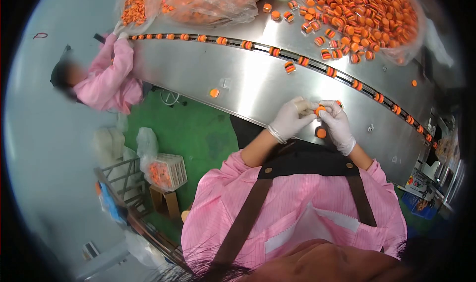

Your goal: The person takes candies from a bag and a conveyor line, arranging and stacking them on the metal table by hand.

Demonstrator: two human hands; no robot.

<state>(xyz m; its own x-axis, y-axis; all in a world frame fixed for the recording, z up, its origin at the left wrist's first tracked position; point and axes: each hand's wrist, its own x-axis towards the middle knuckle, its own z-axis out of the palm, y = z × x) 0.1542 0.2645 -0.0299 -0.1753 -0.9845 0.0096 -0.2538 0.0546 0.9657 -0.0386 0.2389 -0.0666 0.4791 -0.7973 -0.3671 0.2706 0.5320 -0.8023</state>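
1. The left hand (293, 118) and the right hand (338, 125), both in white gloves, come together over the near part of the metal bench (198, 63).
2. Both hands are closed in a pinch on one small orange piece (321, 110), held between their fingertips; the fingers overlap there, so exactly which ones press on it is hard to make out.
3. Just below the pinched piece, between the hands and the black apron (310, 159), is a loose orange disc (322, 132).
4. Beyond the hands, a narrow conveyor track (260, 48) curves along the bench, carrying a spaced single row of striped orange pieces (331, 72).
5. A stray striped piece (289, 67) lies on the near side of the track, apart from the row.
6. Farther left on the bench, an orange round (214, 93) lies near a small clear wrapper (224, 83).
7. On the far side of the track, a large heap of striped pieces (364, 16) spreads over clear plastic, with several loose around its edge. Clear bags (208, 9) holding more orange pieces lie to its left.
8. At the left end of the bench, a co-worker (106, 78) in pink reaches both gloved hands to the track.
9. On the green floor (198, 133) stands a white crate (171, 172) with orange items inside, next to an open cardboard box (165, 201).
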